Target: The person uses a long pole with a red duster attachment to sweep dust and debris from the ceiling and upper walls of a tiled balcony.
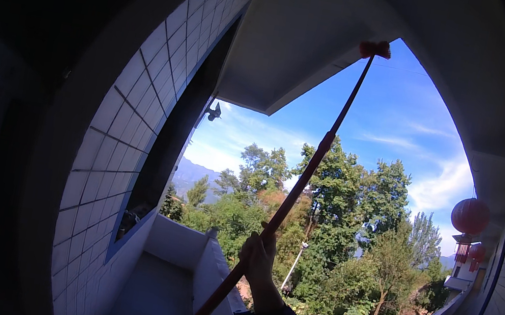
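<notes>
My right hand (258, 258), its dark-sleeved arm rising from the bottom edge, is closed around a long red telescopic pole (297, 190). The pole slants from the bottom of the view up to the right. At its far end a red brush head (376, 49) is raised at the edge of the overhanging concrete ceiling (315, 23); whether its bristles touch the concrete cannot be told. The pole's lower end runs out of the picture. My left hand is out of view.
A white-tiled wall (107, 158) with a dark, blue-edged window opening (169, 143) stands on the left. A low balcony parapet (217, 292) runs ahead. Red lanterns (470, 216) hang at right. Trees (339, 207) stand beyond.
</notes>
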`<control>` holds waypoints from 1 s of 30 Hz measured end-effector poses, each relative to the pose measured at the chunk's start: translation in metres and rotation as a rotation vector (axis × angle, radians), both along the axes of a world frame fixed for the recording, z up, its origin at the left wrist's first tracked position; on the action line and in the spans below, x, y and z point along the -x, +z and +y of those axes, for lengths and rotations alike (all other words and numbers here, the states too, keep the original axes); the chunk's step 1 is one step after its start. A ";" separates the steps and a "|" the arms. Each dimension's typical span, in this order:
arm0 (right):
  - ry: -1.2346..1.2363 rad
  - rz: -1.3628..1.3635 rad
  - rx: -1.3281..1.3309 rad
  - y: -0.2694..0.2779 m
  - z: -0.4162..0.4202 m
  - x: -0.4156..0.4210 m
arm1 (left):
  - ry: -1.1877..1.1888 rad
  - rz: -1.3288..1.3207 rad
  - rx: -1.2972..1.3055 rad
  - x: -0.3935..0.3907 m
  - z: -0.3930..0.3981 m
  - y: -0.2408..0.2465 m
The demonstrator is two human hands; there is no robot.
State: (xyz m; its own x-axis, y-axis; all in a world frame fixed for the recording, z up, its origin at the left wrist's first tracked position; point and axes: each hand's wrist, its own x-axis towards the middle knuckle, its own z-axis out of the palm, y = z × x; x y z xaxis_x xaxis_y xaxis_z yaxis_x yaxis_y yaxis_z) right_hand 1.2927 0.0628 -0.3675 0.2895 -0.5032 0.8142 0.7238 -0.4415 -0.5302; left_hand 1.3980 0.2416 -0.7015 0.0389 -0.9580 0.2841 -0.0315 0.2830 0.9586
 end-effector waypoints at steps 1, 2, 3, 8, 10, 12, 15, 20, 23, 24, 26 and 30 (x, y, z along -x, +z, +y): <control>0.004 -0.009 0.037 0.015 -0.009 0.000 | 0.043 0.003 -0.005 -0.001 0.001 -0.004; 0.067 -0.037 0.073 0.030 -0.017 -0.002 | 0.085 0.004 -0.008 -0.002 0.002 -0.009; 0.102 -0.058 0.095 0.045 -0.024 -0.003 | 0.132 0.007 -0.013 -0.004 0.003 -0.015; 0.177 -0.057 0.200 0.110 -0.040 -0.008 | 0.347 -0.024 -0.009 -0.023 0.005 -0.065; 0.163 -0.057 0.214 0.134 -0.040 -0.013 | 0.445 -0.074 0.006 -0.025 0.006 -0.081; 0.214 -0.029 0.197 0.152 -0.037 -0.020 | 0.504 -0.074 -0.005 -0.025 0.011 -0.088; 0.260 0.009 0.215 0.169 -0.028 -0.038 | 0.567 -0.061 -0.011 -0.023 0.022 -0.086; 0.219 0.067 0.230 0.170 -0.009 -0.078 | 0.649 -0.048 -0.035 -0.027 0.043 -0.084; 0.299 0.095 0.209 0.157 0.000 -0.089 | 0.694 -0.047 -0.060 -0.031 0.048 -0.094; 0.361 0.061 0.224 0.153 0.004 -0.090 | 0.709 -0.051 -0.066 -0.033 0.049 -0.097; 0.412 0.007 0.190 0.144 0.011 -0.092 | 0.737 -0.054 -0.070 -0.038 0.051 -0.097; 0.432 -0.070 0.172 0.131 0.015 -0.094 | 0.781 -0.086 -0.023 -0.046 0.054 -0.069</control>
State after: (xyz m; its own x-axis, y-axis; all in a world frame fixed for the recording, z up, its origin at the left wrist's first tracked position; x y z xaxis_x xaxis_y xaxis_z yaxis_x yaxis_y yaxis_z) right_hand 1.3865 0.0781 -0.2367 0.3841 -0.2051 0.9002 0.8920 -0.1693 -0.4192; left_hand 1.4442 0.2957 -0.7705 0.6824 -0.6680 0.2969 -0.2875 0.1283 0.9492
